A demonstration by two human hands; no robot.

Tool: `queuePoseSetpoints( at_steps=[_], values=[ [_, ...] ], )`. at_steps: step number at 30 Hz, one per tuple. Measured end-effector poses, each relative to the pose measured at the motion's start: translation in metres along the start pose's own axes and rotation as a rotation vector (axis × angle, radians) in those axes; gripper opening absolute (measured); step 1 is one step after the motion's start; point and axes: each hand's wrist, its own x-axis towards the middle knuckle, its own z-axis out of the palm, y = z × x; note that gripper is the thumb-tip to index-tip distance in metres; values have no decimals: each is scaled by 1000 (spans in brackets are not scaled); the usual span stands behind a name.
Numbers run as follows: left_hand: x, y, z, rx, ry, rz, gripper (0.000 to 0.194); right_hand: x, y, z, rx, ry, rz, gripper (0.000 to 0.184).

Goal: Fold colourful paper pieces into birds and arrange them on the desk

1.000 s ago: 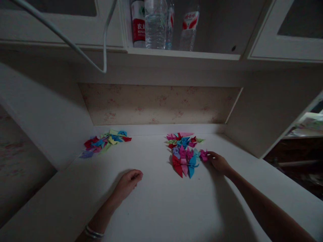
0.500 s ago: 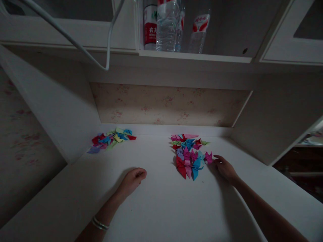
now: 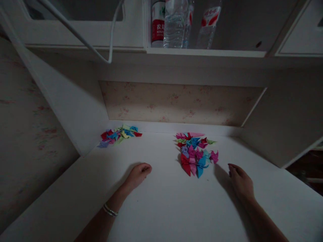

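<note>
From my end of the feed, I had both hands low over the white desktop (image 3: 161,205), the left well apart from the right. My left hand (image 3: 138,174) had its fingers curled in a narrow, loose fist; I could not tell whether anything sat inside it. Bracelets (image 3: 110,210) ringed that wrist. My right hand (image 3: 242,183) was on the right of the desktop, its fingers bent, with a narrow gap at the tips and nothing visible between them. Nearest to it was a magenta origami crane (image 3: 214,157), near but not touching, at the right edge of the right-hand cluster of origami cranes (image 3: 192,153). That cluster lay in packed rows of red, pink, blue, green and purple, reaching back toward the rear ledge (image 3: 161,127). A looser, jumbled pile of colored origami (image 3: 120,135) lay at the back left, beyond my left hand. Above, plastic bottles (image 3: 174,28) stood on the cabinet shelf (image 3: 227,52), and a white cable (image 3: 83,39) hung in front of the cabinet.
</note>
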Motion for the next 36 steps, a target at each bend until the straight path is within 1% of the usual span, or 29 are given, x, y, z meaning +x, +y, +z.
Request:
queuePoseSetpoints(
  at_steps=[2, 4, 6, 7, 9, 10, 12, 13, 15, 17, 18, 20, 21, 23, 24, 28, 32, 36],
  values=[
    [0, -2, 0, 3, 14, 6, 27, -14, 0, -2, 43, 4, 26, 48],
    [1, -3, -1, -7, 28, -4, 27, -32, -4, -2, 90, 4, 19, 47],
    [2, -2, -1, -16, 36, -27, 28, -54, -16, 1, 126, -48, -37, 46],
    [2, -1, 0, -17, 37, -36, 28, -66, -25, 4, 140, -103, -86, 45],
    [2, 2, 0, -11, 38, -38, 28, -92, -51, 14, 211, -280, -174, 43],
    [2, 4, 1, -8, 40, -32, 28, -105, -67, 21, 255, -399, -204, 41],
    [2, 8, 2, -10, 42, -21, 26, -128, -100, 40, 342, -642, -236, 37],
    [1, 9, 2, -15, 42, -23, 26, -137, -117, 52, 406, -734, -241, 36],
    [0, 9, 2, -41, 38, -38, 26, -152, -145, 77, 522, -830, -190, 39],
    [-1, 7, 2, -74, 35, -47, 27, -161, -163, 103, 602, -831, -147, 39],
    [-2, 6, 1, -86, 33, -47, 27, -165, -168, 114, 600, -806, -157, 38],
    [-3, 3, 0, -92, 34, -43, 27, -172, -171, 130, 539, -771, -244, 36],
    [-3, 3, 0, -92, 33, -43, 27, -175, -169, 134, 498, -768, -297, 35],
    [-3, 2, -2, -94, 24, -43, 27, -180, -163, 137, 437, -788, -378, 35],
    [-3, 2, -3, -97, 17, -40, 27, -182, -160, 136, 425, -792, -389, 35],
    [-4, 1, -5, -98, -4, 3, 27, -182, -155, 128, 414, -743, -358, 37],
    [-5, 0, -6, -113, -12, 16, 27, -182, -158, 127, 389, -743, -360, 39],
    [-5, -1, -10, -167, 5, 9, 28, -184, -160, 127, 400, -738, -341, 39]
  ],
)
